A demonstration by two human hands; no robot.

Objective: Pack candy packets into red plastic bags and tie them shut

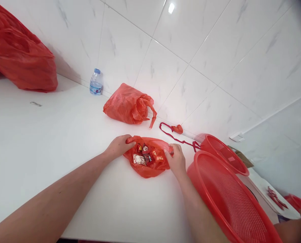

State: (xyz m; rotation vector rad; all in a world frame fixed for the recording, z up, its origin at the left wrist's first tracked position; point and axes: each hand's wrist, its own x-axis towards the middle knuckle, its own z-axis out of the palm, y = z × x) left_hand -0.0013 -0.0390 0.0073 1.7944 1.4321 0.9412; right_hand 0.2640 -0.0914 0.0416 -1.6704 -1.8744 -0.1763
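Observation:
A red plastic bag (147, 172) lies on the white table in front of me, its mouth spread wide. Several small wrapped snack packets (147, 158) show inside it, one white with red print and others dark or red. My left hand (120, 145) pinches the bag's left rim between thumb and fingers. On the opposite side, my right hand (176, 158) grips the right rim. Behind it, against the wall, rests a second, filled red plastic bag (123, 104) with its handles loosely bunched.
A water bottle (96, 82) stands by the tiled wall. Large red bags (21, 54) fill the far left corner. On the right are two red mesh baskets (203, 175), near a dark red cord (175, 138). Part of another person's arm (295, 231) appears at the lower right.

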